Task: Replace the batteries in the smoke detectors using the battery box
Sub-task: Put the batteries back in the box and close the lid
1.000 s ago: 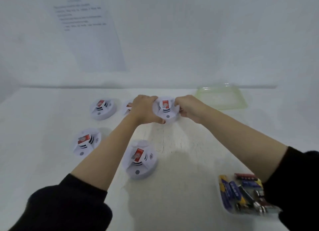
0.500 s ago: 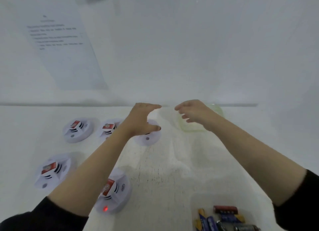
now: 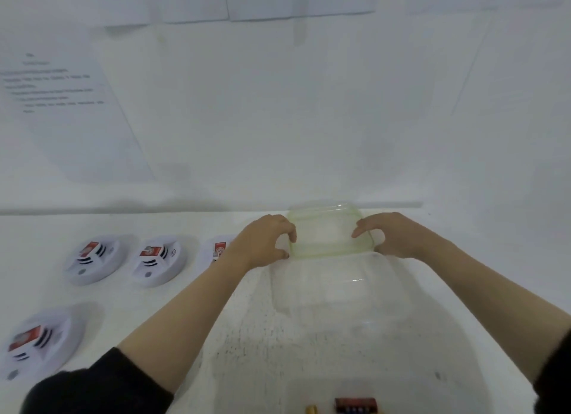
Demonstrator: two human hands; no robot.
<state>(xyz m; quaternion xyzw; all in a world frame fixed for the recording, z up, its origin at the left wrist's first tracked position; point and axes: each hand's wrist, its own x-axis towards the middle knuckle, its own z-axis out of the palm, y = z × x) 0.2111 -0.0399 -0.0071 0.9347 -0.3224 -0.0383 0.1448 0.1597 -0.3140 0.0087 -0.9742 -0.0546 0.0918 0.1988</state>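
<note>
My left hand (image 3: 262,243) and right hand (image 3: 392,235) have left the detector (image 3: 218,249); both now pinch the lid (image 3: 324,237), so swaps look finished.

White wall (image 3: 309,104) meets the tabletop (image 3: 262,345) at its far edge. Printed sheets (image 3: 71,129) are fixed to the wall. Lighting is diffuse.

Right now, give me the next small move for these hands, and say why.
Likely draw the clear tray toward the body. The left hand and right hand flank its side rims, fingers curled there, though a firm grip is unclear; it sits at the table's far edge, away from the batteries.
</note>
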